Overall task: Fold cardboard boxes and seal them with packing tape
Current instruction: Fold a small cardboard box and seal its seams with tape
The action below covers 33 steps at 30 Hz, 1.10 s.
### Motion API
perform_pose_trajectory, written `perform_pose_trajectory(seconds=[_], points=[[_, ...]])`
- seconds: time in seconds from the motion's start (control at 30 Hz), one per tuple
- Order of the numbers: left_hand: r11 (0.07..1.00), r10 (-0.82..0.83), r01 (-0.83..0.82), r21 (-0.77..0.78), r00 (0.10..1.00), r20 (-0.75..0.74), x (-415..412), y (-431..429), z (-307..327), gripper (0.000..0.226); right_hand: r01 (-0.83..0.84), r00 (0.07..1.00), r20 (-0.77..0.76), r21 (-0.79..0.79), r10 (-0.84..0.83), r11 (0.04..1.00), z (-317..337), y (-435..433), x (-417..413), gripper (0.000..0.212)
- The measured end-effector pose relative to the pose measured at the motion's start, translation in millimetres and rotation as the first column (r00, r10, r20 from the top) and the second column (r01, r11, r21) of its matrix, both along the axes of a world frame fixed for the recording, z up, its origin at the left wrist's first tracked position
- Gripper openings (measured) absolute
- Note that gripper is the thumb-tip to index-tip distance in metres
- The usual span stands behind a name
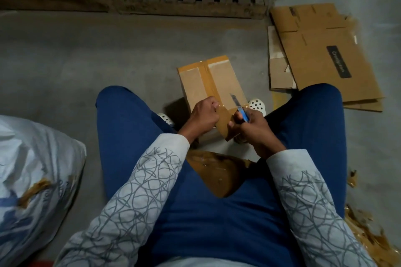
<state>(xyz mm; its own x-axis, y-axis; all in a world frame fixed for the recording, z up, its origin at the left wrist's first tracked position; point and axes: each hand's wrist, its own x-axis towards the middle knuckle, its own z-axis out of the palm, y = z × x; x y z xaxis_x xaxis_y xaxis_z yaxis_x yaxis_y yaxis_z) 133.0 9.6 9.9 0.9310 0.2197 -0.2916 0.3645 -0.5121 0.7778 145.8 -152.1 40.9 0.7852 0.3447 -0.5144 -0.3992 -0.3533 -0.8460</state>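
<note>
Your long pale grey sleeves, left sleeve and right sleeve, are covered in dark scribbled loops and go plain near the cuffs. Your trousers are deep blue. Your clogs are white with round holes. Your left hand and right hand are bare.

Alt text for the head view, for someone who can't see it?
A seated person's right hand grips a blue utility knife beside brown tape the left hand pinches, above a taped cardboard box on the floor. Flattened boxes lie nearby.
</note>
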Motion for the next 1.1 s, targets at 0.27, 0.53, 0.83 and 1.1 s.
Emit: perform_pose_trajectory(seconds=[0.27,0.53,0.83,1.1], points=[[0.819,0.256,-0.31,-0.483,0.951,-0.176,2.2,13.5,-2.1,0.036,-0.054,0.998,0.024,0.022,0.054,0.998,-0.5,-8.0,3.3,0.019],[0.76,0.281,-0.316,-0.568,0.948,-0.152,-2.1,19.9,-4.2,0.015,-0.179,0.983,0.033,-0.002,0.179,0.984,2.8,-17.1,5.2,0.03],[0.62,0.166,-0.246,-0.745,0.969,-0.182,-9.9,33.9,5.4,0.031,-0.14,0.988,0.054,-0.04,0.142,0.989,-1.6,-21.9,8.1,0.028],[0.645,0.133,-0.174,-0.745,0.985,-0.115,-9.3,37.5,7.9,0.016,-0.164,0.983,0.083,-0.032,0.166,0.986,-1.6,-26.2,10.8,0.028]])
